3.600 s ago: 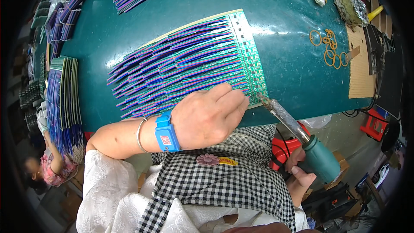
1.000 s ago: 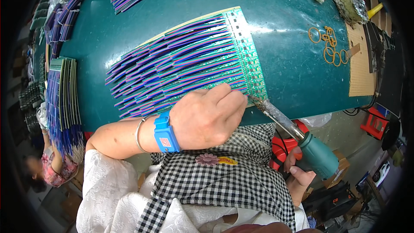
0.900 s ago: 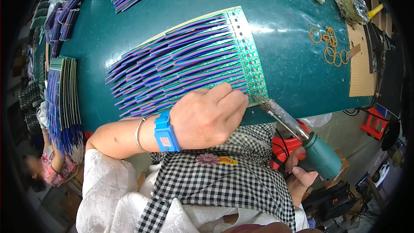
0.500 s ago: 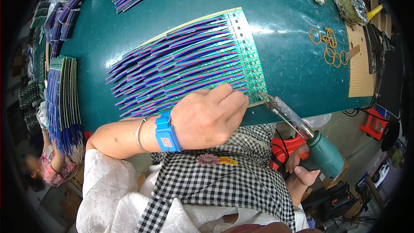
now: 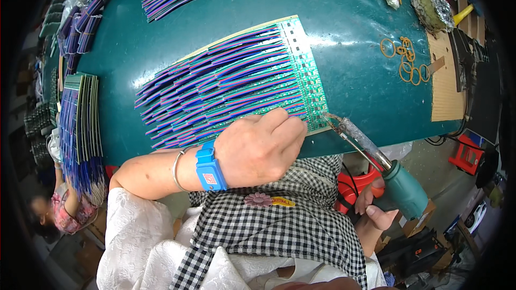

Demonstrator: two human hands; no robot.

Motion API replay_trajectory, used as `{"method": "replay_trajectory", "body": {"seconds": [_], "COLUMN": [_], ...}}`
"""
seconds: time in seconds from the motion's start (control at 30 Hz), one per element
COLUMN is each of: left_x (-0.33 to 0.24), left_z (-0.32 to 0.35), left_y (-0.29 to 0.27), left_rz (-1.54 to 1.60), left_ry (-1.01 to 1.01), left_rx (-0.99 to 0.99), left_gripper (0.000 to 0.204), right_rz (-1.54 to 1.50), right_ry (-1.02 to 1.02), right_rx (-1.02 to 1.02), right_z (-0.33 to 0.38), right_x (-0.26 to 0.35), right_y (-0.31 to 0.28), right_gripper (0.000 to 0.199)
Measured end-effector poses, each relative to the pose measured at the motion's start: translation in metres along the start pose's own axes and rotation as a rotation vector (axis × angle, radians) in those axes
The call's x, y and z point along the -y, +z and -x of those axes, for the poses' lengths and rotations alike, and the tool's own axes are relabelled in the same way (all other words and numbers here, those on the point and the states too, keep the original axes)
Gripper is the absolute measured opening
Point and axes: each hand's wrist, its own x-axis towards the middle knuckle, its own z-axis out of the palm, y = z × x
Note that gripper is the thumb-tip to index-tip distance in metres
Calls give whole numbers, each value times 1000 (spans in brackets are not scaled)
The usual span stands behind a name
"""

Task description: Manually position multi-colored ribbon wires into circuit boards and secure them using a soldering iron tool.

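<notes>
Left hand (image 5: 260,149) — palm-down (fingers (image 5: 293,130) bent)

The board is green, lies flat and slightly skewed on the table, and shows small dark components along its right strip. The wires, blue, red and green, lie across it in staggered, roughly parallel rows. The iron, green-handled with a metal shaft, slants up-left, its tip at the board's lower right corner; contact is unconfirmed.
</notes>
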Motion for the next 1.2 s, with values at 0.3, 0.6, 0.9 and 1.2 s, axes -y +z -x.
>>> {"method": "replay_trajectory", "body": {"seconds": [0.3,0.6,0.9,1.2], "left_x": [0,0,1,0], "left_z": [2,2,2,1], "left_y": [2,3,3,3], "left_rz": [-22,-17,-45,-54], "left_ry": [0,14,31,33], "left_rx": [-3,-8,-22,-25], "left_gripper": [36,37,36,37], "right_rz": [101,232,152,95], "right_ry": [-1,-67,-63,-82], "right_rx": [171,230,164,188], "right_z": [3,0,1,2], "right_x": [-13,-19,-14,-14], "right_y": [-26,-38,-31,-31], "right_gripper": [64,48,52,56]}}
